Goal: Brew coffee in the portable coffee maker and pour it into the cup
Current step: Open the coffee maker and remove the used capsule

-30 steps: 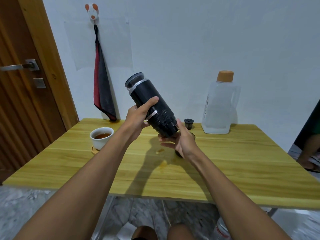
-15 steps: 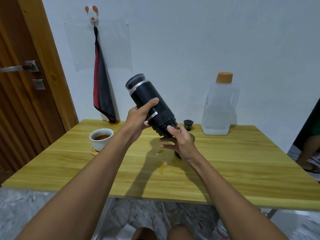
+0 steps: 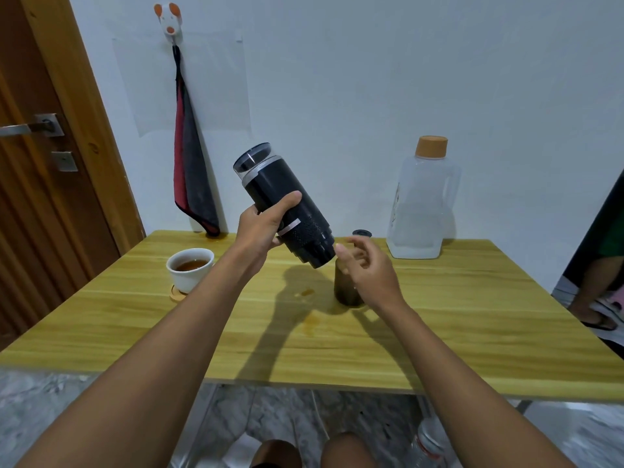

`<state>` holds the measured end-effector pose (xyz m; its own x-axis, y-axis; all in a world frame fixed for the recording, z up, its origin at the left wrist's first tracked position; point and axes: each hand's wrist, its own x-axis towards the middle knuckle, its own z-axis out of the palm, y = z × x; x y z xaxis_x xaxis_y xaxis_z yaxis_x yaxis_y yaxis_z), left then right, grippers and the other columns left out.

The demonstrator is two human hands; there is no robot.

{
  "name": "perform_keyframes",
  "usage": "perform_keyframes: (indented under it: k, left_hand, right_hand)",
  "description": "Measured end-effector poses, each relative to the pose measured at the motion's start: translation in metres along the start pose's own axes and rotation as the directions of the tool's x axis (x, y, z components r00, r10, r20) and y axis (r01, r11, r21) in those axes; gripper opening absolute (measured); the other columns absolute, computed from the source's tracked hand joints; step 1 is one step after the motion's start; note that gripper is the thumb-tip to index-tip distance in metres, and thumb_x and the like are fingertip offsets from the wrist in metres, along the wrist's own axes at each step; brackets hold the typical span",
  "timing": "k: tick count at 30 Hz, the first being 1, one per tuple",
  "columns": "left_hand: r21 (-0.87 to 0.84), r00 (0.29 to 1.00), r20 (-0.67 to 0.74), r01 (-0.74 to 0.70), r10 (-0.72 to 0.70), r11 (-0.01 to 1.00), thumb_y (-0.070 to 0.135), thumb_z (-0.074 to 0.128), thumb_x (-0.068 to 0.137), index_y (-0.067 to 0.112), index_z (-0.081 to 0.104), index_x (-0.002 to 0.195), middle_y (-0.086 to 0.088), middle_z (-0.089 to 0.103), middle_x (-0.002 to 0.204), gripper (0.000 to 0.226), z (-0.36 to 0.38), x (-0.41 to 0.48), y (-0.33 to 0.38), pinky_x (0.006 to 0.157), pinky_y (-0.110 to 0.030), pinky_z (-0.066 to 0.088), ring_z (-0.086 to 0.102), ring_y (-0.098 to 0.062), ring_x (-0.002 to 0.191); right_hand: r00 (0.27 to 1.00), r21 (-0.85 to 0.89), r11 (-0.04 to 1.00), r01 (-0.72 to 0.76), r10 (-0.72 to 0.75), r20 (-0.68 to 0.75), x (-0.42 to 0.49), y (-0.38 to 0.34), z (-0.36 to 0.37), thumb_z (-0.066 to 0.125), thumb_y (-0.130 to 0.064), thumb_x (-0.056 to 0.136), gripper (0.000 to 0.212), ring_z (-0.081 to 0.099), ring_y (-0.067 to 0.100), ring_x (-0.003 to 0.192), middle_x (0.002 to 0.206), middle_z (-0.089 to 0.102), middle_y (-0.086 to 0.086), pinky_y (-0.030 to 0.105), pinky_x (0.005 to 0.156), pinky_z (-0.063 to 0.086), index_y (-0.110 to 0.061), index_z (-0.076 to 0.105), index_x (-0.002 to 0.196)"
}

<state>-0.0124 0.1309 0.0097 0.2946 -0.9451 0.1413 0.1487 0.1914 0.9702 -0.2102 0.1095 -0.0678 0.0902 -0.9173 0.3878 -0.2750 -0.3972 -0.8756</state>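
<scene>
Tilting coffee maker [image 3: 285, 211] between left fingers [image 3: 290, 200]

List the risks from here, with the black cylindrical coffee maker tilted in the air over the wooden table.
1. Only the left hand holds the tilted black cylindrical coffee maker; the right hand is open, so it could slip.
2. Its lower end hangs just beside the dark tumbler, which might get knocked over.
3. Brown drips already mark the yellow wooden table; more may fall. The full white ceramic cup sits near the left forearm.
</scene>
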Motion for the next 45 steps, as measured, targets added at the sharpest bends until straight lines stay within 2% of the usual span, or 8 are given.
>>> perform_keyframes:
  k: [4,8,11,15,20,25,34,45]
  left_hand:
    - [-0.022,0.997,-0.066,-0.045,0.043,0.999,0.034,0.082,0.082,0.016,0.065,0.122,0.000,0.076,0.112,0.047,-0.002,0.005,-0.006,0.085,-0.039,0.060,0.073,-0.013,0.101]
    - [-0.033,0.996,-0.070,-0.060,0.058,0.998,0.037,0.085,0.078,0.019,0.066,0.118,0.003,0.077,0.109,0.048,-0.002,0.008,-0.011,0.086,-0.039,0.060,0.074,-0.009,0.097]
    - [-0.037,0.996,-0.061,-0.062,0.059,0.997,0.042,0.087,0.070,0.020,0.067,0.116,0.005,0.078,0.107,0.054,-0.002,0.007,-0.012,0.083,-0.037,0.061,0.075,-0.007,0.094]
    - [-0.038,0.996,-0.051,-0.079,0.077,0.996,0.041,0.087,0.071,0.020,0.067,0.116,0.004,0.078,0.106,0.054,-0.002,0.009,-0.009,0.080,-0.035,0.061,0.075,-0.008,0.095]
    - [-0.036,0.996,0.002,-0.086,0.086,0.996,0.035,0.084,0.078,0.017,0.067,0.116,0.001,0.078,0.107,0.046,0.001,0.011,0.003,0.088,-0.040,0.060,0.074,-0.012,0.098]
    - [-0.008,0.988,0.118,-0.099,0.099,0.995,0.037,0.081,0.075,0.016,0.066,0.119,0.000,0.078,0.108,0.051,0.001,0.008,0.013,0.084,-0.036,0.061,0.074,-0.013,0.101]
    - [0.052,0.947,0.309,-0.113,0.092,0.992,0.042,0.080,0.074,0.014,0.064,0.123,-0.002,0.076,0.113,0.059,-0.009,0.005,0.021,0.084,-0.035,0.060,0.070,-0.019,0.111]
    - [0.118,0.965,0.234,-0.150,0.119,0.982,0.033,0.077,0.087,0.014,0.063,0.125,-0.006,0.074,0.118,0.045,-0.002,-0.006,0.022,0.091,-0.043,0.060,0.072,-0.020,0.107]
  right_hand:
    - [0.991,-0.312,0.949,-0.043,0.002,-0.130,0.001,0.032,-0.009,0.059,-0.087,0.063,0.087,0.054,0.005,0.106,0.122,0.053,-0.015,0.028,0.078,0.047,-0.037,0.043,0.133]
    - [0.964,-0.317,0.912,-0.259,0.266,-0.021,0.012,0.052,0.004,0.081,-0.074,0.051,0.128,0.037,0.025,0.139,0.153,0.031,0.002,0.049,0.106,0.043,-0.028,0.015,0.151]
    - [0.935,-0.025,0.935,-0.354,0.354,-0.013,0.013,0.058,0.011,0.096,-0.040,0.053,0.108,0.050,0.032,0.123,0.138,0.046,0.000,0.052,0.087,0.058,-0.038,0.027,0.136]
    - [0.956,0.242,0.925,-0.294,0.281,0.088,0.007,0.053,0.005,0.096,-0.036,0.046,0.086,0.056,0.019,0.110,0.123,0.054,-0.008,0.033,0.063,0.062,-0.039,0.046,0.117]
    - [0.952,0.089,0.992,-0.090,0.060,0.300,0.004,0.026,-0.003,0.086,-0.047,0.060,0.075,0.062,-0.003,0.107,0.119,0.065,-0.014,0.008,0.076,0.048,-0.042,0.053,0.128]
    - [0.942,0.142,0.988,-0.057,0.006,0.336,0.007,0.005,-0.003,0.087,-0.043,0.063,0.086,0.060,0.002,0.116,0.128,0.063,-0.010,0.021,0.094,0.049,-0.028,0.048,0.139]
    - [0.927,0.251,0.968,-0.017,-0.079,0.367,0.006,-0.026,-0.006,0.082,-0.047,0.063,0.070,0.066,0.007,0.109,0.115,0.073,-0.007,0.018,0.087,0.051,-0.026,0.062,0.126]
    - [0.954,0.219,0.972,0.081,-0.139,0.265,0.004,-0.024,0.008,0.081,-0.046,0.071,0.052,0.068,0.013,0.104,0.108,0.073,-0.007,0.030,0.088,0.055,-0.027,0.066,0.116]
